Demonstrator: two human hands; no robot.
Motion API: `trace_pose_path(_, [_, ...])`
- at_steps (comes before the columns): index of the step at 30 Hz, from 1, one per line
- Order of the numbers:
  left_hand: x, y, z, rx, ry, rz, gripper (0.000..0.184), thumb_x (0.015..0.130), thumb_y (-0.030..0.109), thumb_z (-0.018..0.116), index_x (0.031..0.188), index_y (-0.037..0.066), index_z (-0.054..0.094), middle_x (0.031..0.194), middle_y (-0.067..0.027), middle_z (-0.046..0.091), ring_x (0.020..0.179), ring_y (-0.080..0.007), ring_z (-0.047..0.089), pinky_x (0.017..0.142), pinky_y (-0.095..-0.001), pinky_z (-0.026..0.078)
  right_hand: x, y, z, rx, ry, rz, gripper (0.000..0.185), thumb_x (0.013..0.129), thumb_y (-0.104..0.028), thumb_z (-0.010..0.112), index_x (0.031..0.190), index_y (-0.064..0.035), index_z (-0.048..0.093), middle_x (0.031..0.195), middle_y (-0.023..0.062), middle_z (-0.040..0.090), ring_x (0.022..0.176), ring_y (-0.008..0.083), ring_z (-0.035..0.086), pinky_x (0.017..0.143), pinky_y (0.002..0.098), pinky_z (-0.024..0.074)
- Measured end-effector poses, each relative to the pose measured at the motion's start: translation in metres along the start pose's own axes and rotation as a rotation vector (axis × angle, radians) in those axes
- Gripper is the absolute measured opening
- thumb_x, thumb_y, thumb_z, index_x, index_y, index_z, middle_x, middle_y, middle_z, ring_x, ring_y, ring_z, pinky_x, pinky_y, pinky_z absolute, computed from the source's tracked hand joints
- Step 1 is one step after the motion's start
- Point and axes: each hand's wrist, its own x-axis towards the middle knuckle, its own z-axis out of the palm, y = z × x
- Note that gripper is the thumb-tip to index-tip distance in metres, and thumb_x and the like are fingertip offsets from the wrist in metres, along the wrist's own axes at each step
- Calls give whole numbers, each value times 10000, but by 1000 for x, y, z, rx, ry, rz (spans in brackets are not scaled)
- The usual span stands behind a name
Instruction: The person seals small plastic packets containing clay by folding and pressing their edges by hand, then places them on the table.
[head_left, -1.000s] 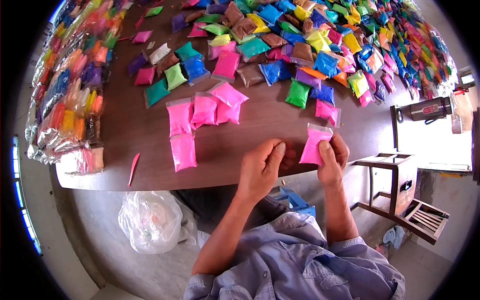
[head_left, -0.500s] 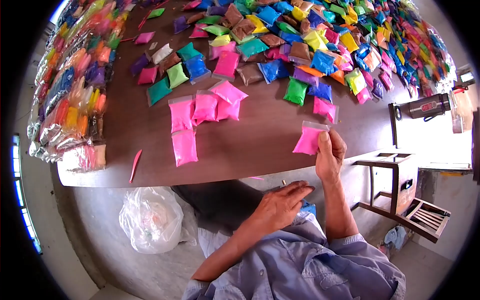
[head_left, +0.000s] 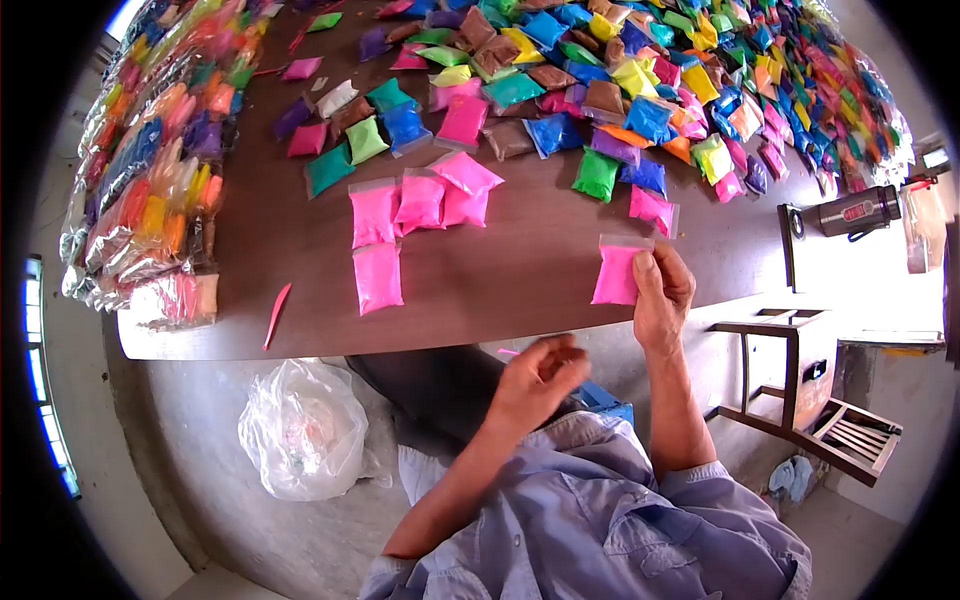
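Between the thumb and fingers of my right hand (head_left: 662, 295) is a pink packet (head_left: 617, 273) with a clear top strip, held over the table's front edge. My left hand (head_left: 540, 385) is in front of the table edge at lap height, its fingers curled and slightly blurred; whether it holds anything cannot be made out. Left of centre on the brown table (head_left: 500, 290) lie several bright pink packets (head_left: 377, 277), some overlapping. A pink plastic knife (head_left: 277, 316) lies near the front left edge.
A heap of coloured packets (head_left: 640, 78) covers the back and right of the table. Clear bags of packets (head_left: 155, 215) are stacked at the left. A dark flask (head_left: 858, 212) and wooden chair (head_left: 800, 375) stand right; a plastic bag (head_left: 303, 430) sits on the floor.
My left hand has moved away from beside the pink packet, down off the table edge, then slightly up. My right hand has kept the packet, now held more upright than half a second ago.
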Motion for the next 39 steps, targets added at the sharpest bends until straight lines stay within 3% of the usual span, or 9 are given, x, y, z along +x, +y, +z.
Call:
trace_pose_path(2, [3, 12, -7, -236, 83, -126, 371, 1017, 210, 646, 1311, -13, 610, 1227, -129, 702, 1035, -210, 694, 871, -326, 543, -2, 3, -5, -37, -12, -17, 151, 1033, -135, 639, 947, -12, 627, 784, -110, 456, 707, 2, 359, 595, 196, 274])
trace_pose_path(4, [1, 13, -5, -313, 106, -131, 380, 1038, 257, 609, 1327, 9, 604, 1278, -152, 680, 1058, -226, 688, 859, -316, 532, -3, 1, -4, -74, -23, -39, 142, 1034, -130, 636, 960, -9, 634, 782, -110, 452, 707, 3, 360, 598, 193, 277])
trace_pose_path(6, [-2, 16, -9, -688, 112, -106, 413, 1060, 303, 561, 1346, 6, 584, 1310, -176, 665, 1073, -254, 690, 850, -331, 537, -5, -5, 2, -155, -12, -84, 128, 1033, -113, 630, 962, -7, 635, 783, -104, 442, 697, 6, 350, 589, 198, 273])
trace_pose_path(8, [-10, 15, -16, -811, 58, -118, 446, 1063, 323, 550, 1363, -6, 564, 1319, -208, 656, 1064, -279, 696, 836, -343, 543, -5, -7, 3, -184, -17, -113, 122, 1033, -110, 629, 975, -4, 636, 786, -101, 441, 692, 10, 347, 585, 199, 274])
trace_pose_path(14, [-41, 64, -8, -419, -27, -68, 485, 1040, 321, 594, 1362, -41, 558, 1302, -225, 658, 967, -212, 696, 809, -306, 532, -6, -19, 8, -297, -50, -142, 68, 998, -45, 624, 981, 13, 656, 792, -68, 478, 694, 25, 370, 584, 205, 294])
trace_pose_path(19, [-22, 65, -8, 11, 237, 256, 398, 967, 128, 705, 1313, -39, 596, 1097, -75, 683, 857, -85, 605, 785, -237, 484, -19, -42, 27, -442, -171, -229, 67, 911, 45, 633, 953, 20, 680, 814, 35, 602, 671, 82, 489, 590, 227, 356])
trace_pose_path(23, [-17, 74, -11, 99, 304, 311, 229, 988, 150, 699, 1133, -26, 675, 929, -52, 696, 771, -96, 628, 693, -259, 514, -26, -43, 41, -312, -485, -275, 131, 891, -37, 735, 1012, 13, 727, 883, 124, 686, 727, 188, 652, 642, 299, 509])
trace_pose_path(26, [-11, 54, -19, 133, 345, 421, 177, 986, 88, 693, 1125, -22, 693, 849, 39, 633, 756, -18, 546, 652, -186, 430, -29, -53, 46, -381, -471, -79, 130, 898, -42, 730, 1013, 18, 719, 887, 123, 689, 728, 196, 655, 643, 296, 508])
trace_pose_path(39, [-6, 62, -29, 184, 389, 338, 174, 995, 113, 693, 1067, -44, 710, 820, 5, 659, 747, -34, 559, 657, -202, 456, -24, -23, 59, -308, -412, -196, 82, 906, 8, 663, 978, 25, 697, 855, 124, 676, 716, 222, 634, 663, 311, 498])
